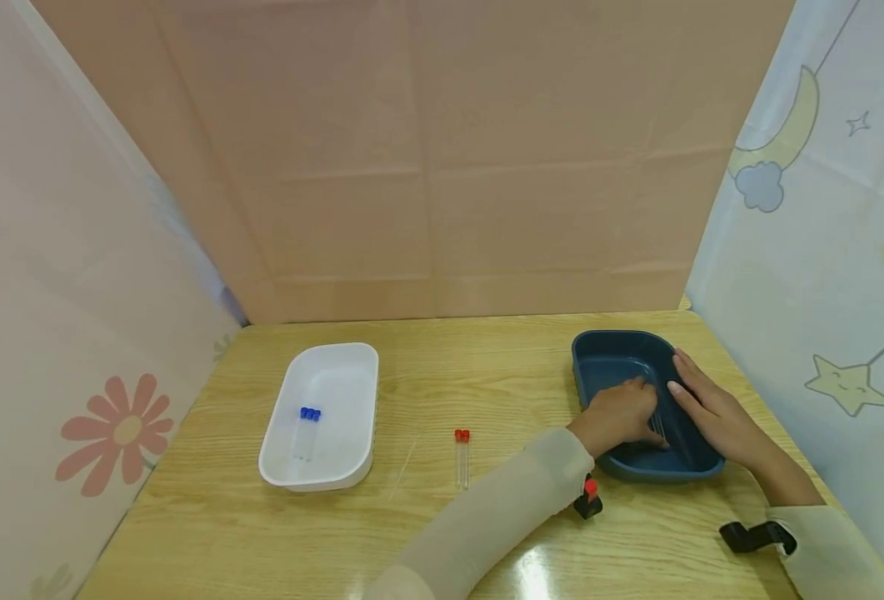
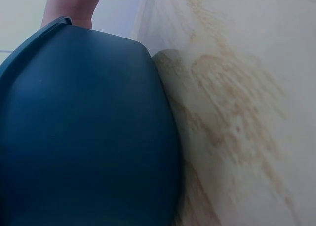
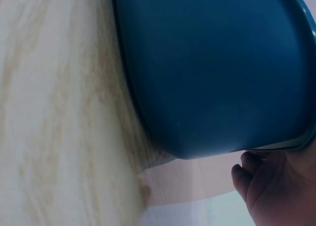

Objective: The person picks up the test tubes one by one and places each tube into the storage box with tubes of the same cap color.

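In the head view, my left hand (image 1: 621, 414) reaches inside the dark blue tray (image 1: 695, 450), fingers bent at thin clear test tubes (image 1: 658, 425) whose caps are hidden. My right hand (image 1: 721, 417) grips the tray's right side, thumb over the rim; in the right wrist view, bent fingers (image 3: 243, 179) show outside the wall. Left of the arm, two clear test tubes with red caps (image 1: 461, 435) lie side by side on the table. Three blue-capped tubes (image 1: 310, 414) lie in the white tray (image 1: 337, 478).
A wood-grain table (image 1: 486, 367) carries both trays, white at left and blue at right. A tan sheet (image 1: 419, 167) closes the back, and printed cloths stand at both sides, the right one (image 1: 839, 317) near the blue tray.
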Available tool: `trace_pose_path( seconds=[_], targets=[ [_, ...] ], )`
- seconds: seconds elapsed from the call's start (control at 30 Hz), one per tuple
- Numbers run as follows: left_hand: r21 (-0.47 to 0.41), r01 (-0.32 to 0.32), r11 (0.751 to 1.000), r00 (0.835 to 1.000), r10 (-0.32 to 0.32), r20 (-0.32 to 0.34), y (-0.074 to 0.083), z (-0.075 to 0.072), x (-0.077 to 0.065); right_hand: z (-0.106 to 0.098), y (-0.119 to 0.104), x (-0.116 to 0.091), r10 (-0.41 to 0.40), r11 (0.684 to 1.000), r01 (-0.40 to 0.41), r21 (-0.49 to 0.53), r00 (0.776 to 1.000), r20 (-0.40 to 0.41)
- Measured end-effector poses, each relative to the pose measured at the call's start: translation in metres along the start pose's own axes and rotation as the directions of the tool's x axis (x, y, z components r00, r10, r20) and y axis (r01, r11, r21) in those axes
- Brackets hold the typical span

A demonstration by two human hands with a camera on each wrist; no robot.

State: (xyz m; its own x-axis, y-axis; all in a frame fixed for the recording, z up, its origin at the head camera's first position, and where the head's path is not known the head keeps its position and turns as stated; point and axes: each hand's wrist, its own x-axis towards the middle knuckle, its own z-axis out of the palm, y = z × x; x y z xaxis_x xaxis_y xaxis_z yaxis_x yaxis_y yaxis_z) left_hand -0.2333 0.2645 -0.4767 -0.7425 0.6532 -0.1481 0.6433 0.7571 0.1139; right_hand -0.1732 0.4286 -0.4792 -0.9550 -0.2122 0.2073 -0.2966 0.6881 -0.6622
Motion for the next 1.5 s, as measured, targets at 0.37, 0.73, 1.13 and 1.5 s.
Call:
trace_pose_path(
  seconds=[0.37,0.73,1.13,1.5],
  targets=[
    [0.002,0.020,1.000,1.000,-0.020,0.022,0.000,0.003,0.000,0.003,-0.002,0.002,0.002,1.000,-0.002,0.012,1.000,0.007],
    [0.046,0.017,0.999,0.999,-0.018,0.030,0.000,0.003,0.000,0.004,-0.001,0.003,0.003,1.000,-0.003,0.020,1.000,0.011],
    [0.017,-0.068,0.998,0.996,0.069,-0.062,-0.018,-0.017,-0.022,0.001,0.000,0.006,0.014,1.000,-0.015,0.024,1.000,0.022],
    [0.052,-0.111,0.992,0.977,0.119,-0.179,-0.036,-0.035,-0.053,-0.002,0.002,0.002,0.015,1.000,-0.015,0.003,1.000,0.018]
  ],
)
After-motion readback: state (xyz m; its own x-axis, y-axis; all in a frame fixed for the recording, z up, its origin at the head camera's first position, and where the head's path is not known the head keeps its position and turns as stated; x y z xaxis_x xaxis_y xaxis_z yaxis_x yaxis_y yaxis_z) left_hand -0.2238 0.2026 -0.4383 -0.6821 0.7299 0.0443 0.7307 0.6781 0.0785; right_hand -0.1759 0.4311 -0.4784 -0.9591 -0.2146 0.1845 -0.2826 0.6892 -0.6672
